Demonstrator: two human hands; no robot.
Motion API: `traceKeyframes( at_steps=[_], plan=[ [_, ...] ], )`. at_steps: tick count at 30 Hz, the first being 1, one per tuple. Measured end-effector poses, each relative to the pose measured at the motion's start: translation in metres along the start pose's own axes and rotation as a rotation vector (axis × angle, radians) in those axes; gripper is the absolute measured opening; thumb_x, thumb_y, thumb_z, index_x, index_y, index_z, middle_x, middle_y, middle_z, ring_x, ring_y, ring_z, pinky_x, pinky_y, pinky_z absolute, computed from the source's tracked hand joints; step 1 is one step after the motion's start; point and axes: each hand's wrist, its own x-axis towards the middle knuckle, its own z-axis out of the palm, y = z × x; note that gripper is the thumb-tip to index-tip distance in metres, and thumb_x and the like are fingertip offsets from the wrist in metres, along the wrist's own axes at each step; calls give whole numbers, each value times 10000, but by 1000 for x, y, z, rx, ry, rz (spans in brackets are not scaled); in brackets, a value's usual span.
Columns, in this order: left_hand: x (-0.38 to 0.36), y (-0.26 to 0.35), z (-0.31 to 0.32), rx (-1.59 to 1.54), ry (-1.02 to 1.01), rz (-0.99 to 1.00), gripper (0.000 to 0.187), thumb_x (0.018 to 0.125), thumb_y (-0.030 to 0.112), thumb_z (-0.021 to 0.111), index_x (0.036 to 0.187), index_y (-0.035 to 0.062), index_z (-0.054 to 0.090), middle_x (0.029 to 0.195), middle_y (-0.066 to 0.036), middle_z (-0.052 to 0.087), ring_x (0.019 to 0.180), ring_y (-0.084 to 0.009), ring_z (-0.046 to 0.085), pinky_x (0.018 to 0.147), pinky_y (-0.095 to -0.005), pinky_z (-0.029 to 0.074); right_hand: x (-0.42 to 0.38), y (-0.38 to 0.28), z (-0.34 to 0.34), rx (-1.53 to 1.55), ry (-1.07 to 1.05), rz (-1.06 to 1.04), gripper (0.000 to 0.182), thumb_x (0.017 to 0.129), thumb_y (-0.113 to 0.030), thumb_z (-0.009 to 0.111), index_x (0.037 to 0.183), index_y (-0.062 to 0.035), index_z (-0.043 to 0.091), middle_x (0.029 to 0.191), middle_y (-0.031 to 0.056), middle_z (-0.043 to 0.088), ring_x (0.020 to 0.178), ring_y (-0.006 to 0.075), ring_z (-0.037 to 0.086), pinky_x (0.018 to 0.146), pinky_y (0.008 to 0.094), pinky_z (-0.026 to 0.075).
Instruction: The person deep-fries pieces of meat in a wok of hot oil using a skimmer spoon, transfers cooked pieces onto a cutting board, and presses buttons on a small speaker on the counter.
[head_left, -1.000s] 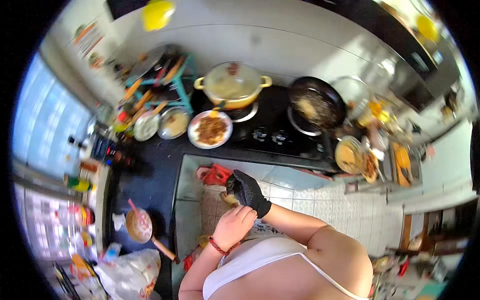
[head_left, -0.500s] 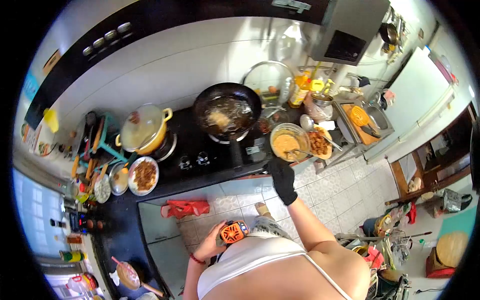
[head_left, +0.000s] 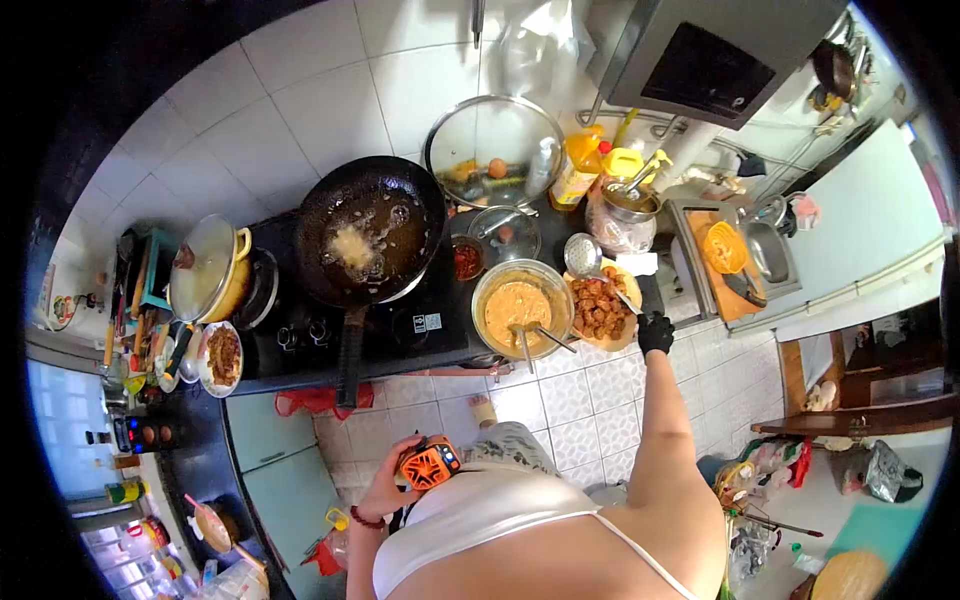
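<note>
My left hand (head_left: 388,482) is closed around a small orange and black fan-like device (head_left: 430,463) held against my waist. In a black glove, my right hand (head_left: 655,332) has its fingers closed at the handle end of a slotted ladle (head_left: 582,256). That ladle lies across a plate of browned fried pieces (head_left: 600,308). Left of the plate stands a glass bowl of orange-tan batter (head_left: 516,308) with utensils in it. A pale battered piece (head_left: 352,247) bubbles in the oil of a black wok (head_left: 325,275) on the stove.
A yellow lidded pot (head_left: 212,270) stands left of the wok. A glass lid (head_left: 480,135) leans on the wall, beside an oil bottle (head_left: 577,170). At the right are an orange strainer (head_left: 725,247) and a sink (head_left: 768,250). The wok handle (head_left: 349,365) juts past the counter edge.
My right hand has moved right, from in front of the batter bowl to the slotted ladle's handle. The view has shifted right. My left hand still holds the orange device.
</note>
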Motion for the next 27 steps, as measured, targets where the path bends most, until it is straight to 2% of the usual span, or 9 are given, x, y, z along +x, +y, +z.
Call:
traceKeyframes(
  at_steps=[2, 5, 8, 11, 15, 16, 19, 23, 27],
  plan=[
    [3, 2, 11, -1, 27, -39, 665, 704, 223, 755, 1269, 26, 463, 1238, -116, 544, 1131, -211, 529, 1004, -382, 393, 12, 2, -1, -91, -97, -17, 670, 817, -660, 469, 1209, -125, 566, 1160, 151, 583, 1085, 338, 541, 876, 526, 427],
    [5, 4, 21, -18, 34, -88, 678, 699, 180, 739, 1288, 29, 440, 1266, -120, 517, 1161, -218, 504, 1019, -379, 375, 24, 6, -5, -190, -346, -79, 684, 807, -701, 445, 1110, -112, 614, 1083, 141, 629, 1039, 349, 576, 870, 528, 420],
    [10, 6, 27, -24, 23, -110, 695, 693, 137, 722, 1308, 32, 417, 1294, -124, 489, 1191, -226, 480, 1034, -377, 358, 44, 28, 26, -127, -437, -105, 700, 794, -730, 432, 1044, -108, 633, 1007, 169, 646, 982, 355, 599, 845, 535, 414],
    [16, 8, 28, -30, 0, -111, 715, 687, 95, 706, 1328, 35, 394, 1322, -128, 461, 1220, -233, 455, 1049, -374, 340, 46, 40, 32, 12, -343, -178, 695, 792, -735, 428, 972, -94, 628, 944, 196, 645, 933, 360, 610, 825, 550, 403],
    [22, 12, 26, -56, -50, -111, 747, 679, 38, 684, 1354, 38, 363, 1359, -134, 423, 1260, -243, 423, 1070, -371, 317, 40, 33, 10, -39, -174, -272, 634, 805, -705, 442, 857, -96, 610, 871, 162, 657, 861, 363, 624, 749, 532, 408],
    [23, 14, 25, -66, -72, -127, 784, 638, -52, 658, 1357, 39, 360, 1392, -135, 388, 1294, -243, 389, 1095, -353, 284, 38, 32, 5, -42, -111, -308, 623, 790, -707, 464, 811, -102, 610, 817, 145, 656, 831, 358, 627, 726, 510, 410],
    [20, 12, 17, 140, -64, -80, 778, 640, -23, 668, 1356, 43, 371, 1392, -129, 387, 1287, -239, 392, 1089, -346, 290, 27, 22, -23, -61, -135, -306, 623, 777, -708, 484, 769, -97, 603, 760, 142, 648, 808, 355, 630, 721, 516, 407],
    [18, 13, 2, 181, -118, -1, 800, 626, -22, 675, 1363, 41, 368, 1400, -128, 381, 1306, -243, 370, 1094, -340, 278, -1, 26, -43, -115, 65, -400, 610, 785, -677, 513, 718, -77, 605, 704, 168, 631, 738, 365, 625, 688, 492, 432],
    [7, 19, -14, 107, -128, 1, 788, 652, 2, 715, 1363, 55, 380, 1386, -128, 403, 1307, -248, 371, 1095, -342, 277, -29, 35, -65, 44, 137, -389, 641, 790, -652, 531, 675, -25, 595, 703, 219, 600, 734, 414, 593, 601, 460, 454]
  ],
)
